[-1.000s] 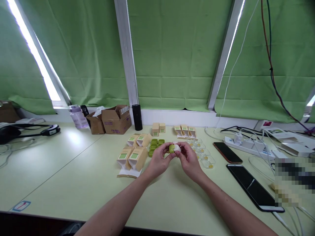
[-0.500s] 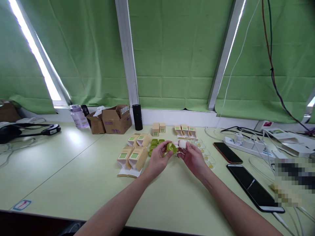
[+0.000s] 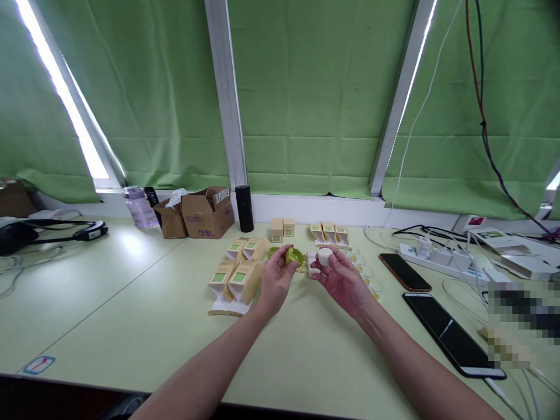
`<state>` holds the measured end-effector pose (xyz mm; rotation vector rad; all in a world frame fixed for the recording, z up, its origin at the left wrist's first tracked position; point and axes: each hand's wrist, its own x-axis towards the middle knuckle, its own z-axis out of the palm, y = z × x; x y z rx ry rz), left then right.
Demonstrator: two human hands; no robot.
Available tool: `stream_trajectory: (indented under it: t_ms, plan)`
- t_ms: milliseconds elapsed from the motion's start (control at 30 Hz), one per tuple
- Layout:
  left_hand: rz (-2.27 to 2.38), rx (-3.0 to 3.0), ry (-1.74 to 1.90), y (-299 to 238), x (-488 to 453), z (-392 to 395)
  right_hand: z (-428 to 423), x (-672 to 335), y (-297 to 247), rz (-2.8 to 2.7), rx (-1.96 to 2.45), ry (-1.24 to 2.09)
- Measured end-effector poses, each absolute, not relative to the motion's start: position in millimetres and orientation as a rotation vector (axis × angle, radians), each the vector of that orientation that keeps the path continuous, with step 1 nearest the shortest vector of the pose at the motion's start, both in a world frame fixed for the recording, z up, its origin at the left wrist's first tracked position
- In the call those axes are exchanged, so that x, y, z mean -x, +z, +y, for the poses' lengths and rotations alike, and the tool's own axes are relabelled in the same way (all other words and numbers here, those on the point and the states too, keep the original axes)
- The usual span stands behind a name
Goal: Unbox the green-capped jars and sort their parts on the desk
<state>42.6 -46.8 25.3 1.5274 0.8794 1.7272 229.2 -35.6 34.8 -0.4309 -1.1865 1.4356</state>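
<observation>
My left hand (image 3: 275, 279) pinches a small green lid (image 3: 294, 255) over the middle of the table, its fingers closed on it. A hand's width to the right, my right hand (image 3: 341, 280) holds a small white jar (image 3: 324, 256) at its fingertips, palm turned up. Just behind the left hand lie several green lids (image 3: 275, 252) on the table. Small tan boxes with green labels (image 3: 238, 279) lie to the left of my left hand.
Clear plastic pieces with yellow spots (image 3: 366, 279) lie right of my hands. Two phones (image 3: 405, 271) (image 3: 452, 338) and a power strip (image 3: 441, 256) with cables sit at the right. Cardboard boxes (image 3: 205, 213), a black cylinder (image 3: 244, 209) and a bottle (image 3: 138, 207) stand at the back.
The green lid and white jar were together in both hands. They have come apart: the left hand moved left with the lid, the right hand stayed with the jar.
</observation>
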Motion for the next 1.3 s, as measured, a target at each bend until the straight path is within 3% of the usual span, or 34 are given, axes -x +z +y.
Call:
stream_trajectory:
  t_ms: [433,733,1000,1300]
  plan:
    - [0.814,-1.436,1.719,28,-45,-53,-45,-226,46,-1.153,0.495,1.395]
    - [0.846,-1.447,1.746,25,-44,-50,-41,-234,47,-1.419,0.682,0.939]
    - [0.870,-1.456,1.766,25,-44,-49,-36,-262,55,-2.107,1.164,0.098]
    - [0.881,-1.458,1.749,25,-44,-51,-32,-263,52,-2.428,1.544,-0.135]
